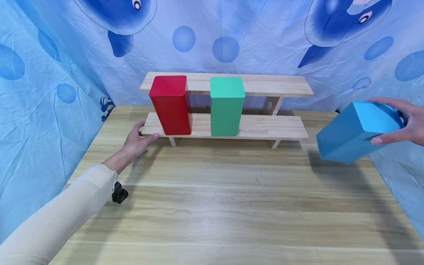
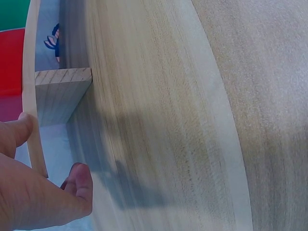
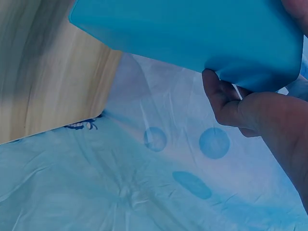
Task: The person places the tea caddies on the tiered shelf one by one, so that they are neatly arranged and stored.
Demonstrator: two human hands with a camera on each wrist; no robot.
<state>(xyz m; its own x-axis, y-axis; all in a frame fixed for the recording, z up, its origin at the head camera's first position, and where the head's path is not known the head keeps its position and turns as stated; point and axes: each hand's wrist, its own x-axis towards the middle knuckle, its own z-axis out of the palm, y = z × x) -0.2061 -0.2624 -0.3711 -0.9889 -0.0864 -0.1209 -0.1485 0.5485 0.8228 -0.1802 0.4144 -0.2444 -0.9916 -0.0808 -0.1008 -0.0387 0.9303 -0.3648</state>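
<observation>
A two-tier wooden shelf (image 1: 271, 127) stands on the table. My left hand (image 1: 136, 142) grips the left end of its lower board; in the left wrist view the thumb lies against the board (image 2: 32, 96) and the fingers curl below it. On that lower board stand a red box (image 1: 170, 106) and, right of it, a green box (image 1: 226, 106), with a gap between them. Off to the right, my right hand (image 1: 405, 119) holds a blue box (image 1: 357, 132) tilted above the table's right edge. Thumb and fingers clasp one end of this blue box (image 3: 183, 33).
The wood-grain table (image 1: 212, 206) has its right edge beneath the blue box. A blue curtain (image 1: 205, 22) printed with dolphins and bubbles hangs behind and at both sides. A small black device (image 1: 119, 193) sits at my left wrist.
</observation>
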